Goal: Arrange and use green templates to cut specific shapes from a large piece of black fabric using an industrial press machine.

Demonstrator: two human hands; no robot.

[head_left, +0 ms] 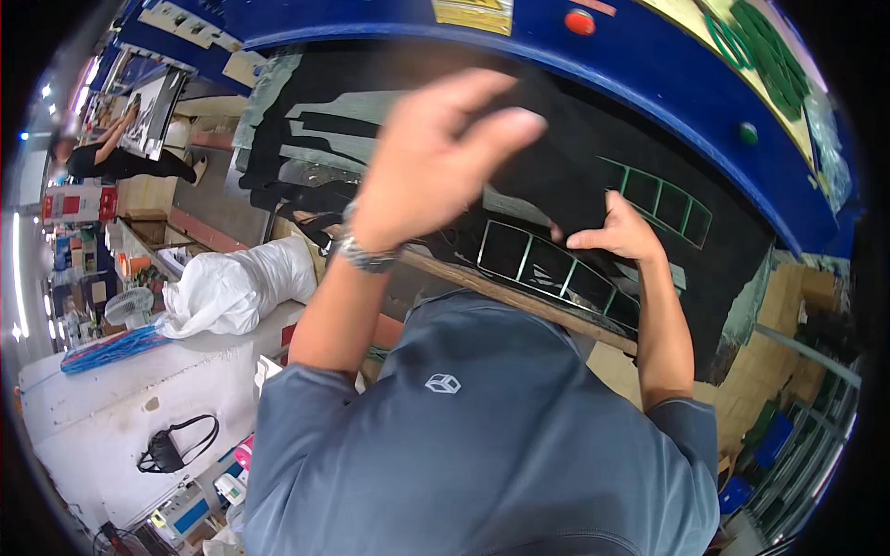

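My left hand (426,162) is raised over the black sheet (575,185) that lies spread on the bed of the blue machine (649,65), and its fingers (505,125) are curled down with the thumb tucked toward them, pinching what looks like a fold of that black material; the hand's back hides the contact, so I can't be sure how much is caught between them. My right hand (616,232) is lower and nearer to me, with the fingertips pressed flat on the sheet just beside the green-outlined grid of rectangles (547,264) printed on it, the fingers drawn close together and holding nothing up. The sheet runs with its long axis slanting from the upper left of the bed down to the lower right, along the wooden strip (519,301) that edges its near side, and a second green grid (663,204) sits further along toward the right end. From my fingers the sheet lies straight ahead and below, and the right hand is the nearer one to the near edge and to the printed grid, while the left hand works higher, toward the middle of the sheet. To my left, well apart from all this, a white desk (111,408) carries a white sack (236,287) and a small black pouch with a cord (167,454).
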